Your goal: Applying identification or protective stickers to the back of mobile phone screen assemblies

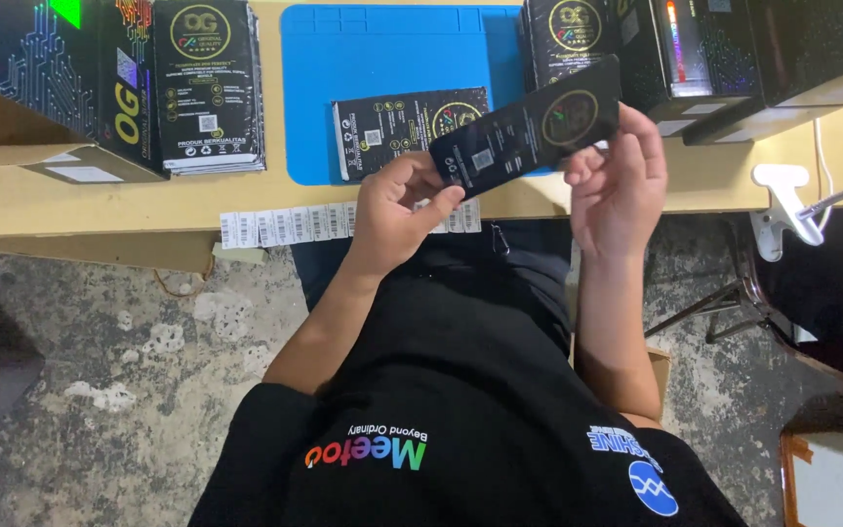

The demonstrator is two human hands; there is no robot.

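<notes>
Black flat package (529, 127) held between left hand (392, 210) and right hand (617, 185).

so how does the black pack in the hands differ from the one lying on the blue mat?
The held pack is up off the bench, tilted, pinched between the left hand and right hand. The mat pack lies flat on the blue mat, untouched and partly covered by the held one. Both are flat, black and gold-ringed.
</notes>
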